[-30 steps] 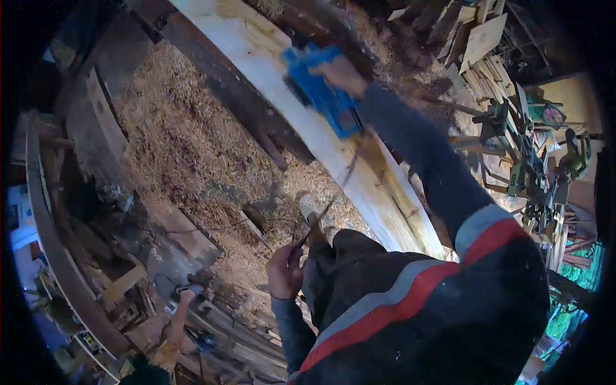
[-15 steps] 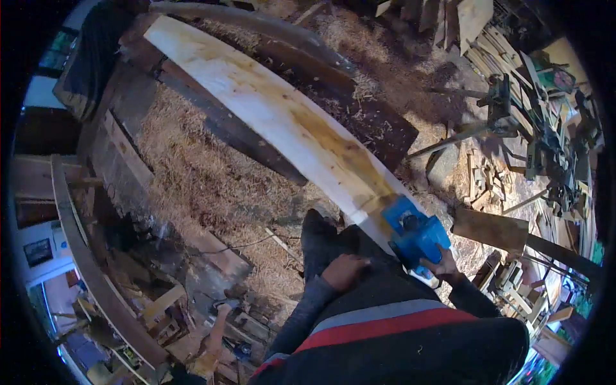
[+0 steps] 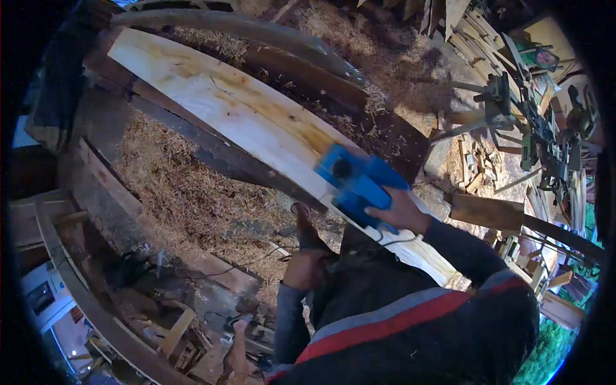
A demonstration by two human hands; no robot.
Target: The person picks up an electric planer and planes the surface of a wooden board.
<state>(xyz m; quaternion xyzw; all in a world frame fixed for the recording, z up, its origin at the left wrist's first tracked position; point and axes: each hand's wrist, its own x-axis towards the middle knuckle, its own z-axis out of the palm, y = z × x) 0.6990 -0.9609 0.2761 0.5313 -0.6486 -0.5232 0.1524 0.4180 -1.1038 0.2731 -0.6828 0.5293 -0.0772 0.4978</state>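
Observation:
My right hand point(image 3: 403, 212) is closed around the rear handle of a blue electric planer point(image 3: 359, 186). The planer rests on the upper face of a long, slightly curved pale wooden board point(image 3: 237, 106) with a brown streak along it. Beside the board, my left hand point(image 3: 305, 268) lies on my leg around the knee, holding no tool; its fingertips are hard to make out. A thin dark power cord point(image 3: 404, 240) shows by the planer's rear.
Wood shavings point(image 3: 179, 167) cover the ground left of the board. A dark curved timber point(image 3: 237, 25) lies along its far side. At right stand a metal stand with a clamp point(image 3: 494, 102) and a plank point(image 3: 487, 212). A long curved beam point(image 3: 83, 289) runs along the left.
The planer, in my right hand, has moved forward and left along the board, baring the pale near end. My left hand has shifted left and slightly nearer the knee. The view has tilted.

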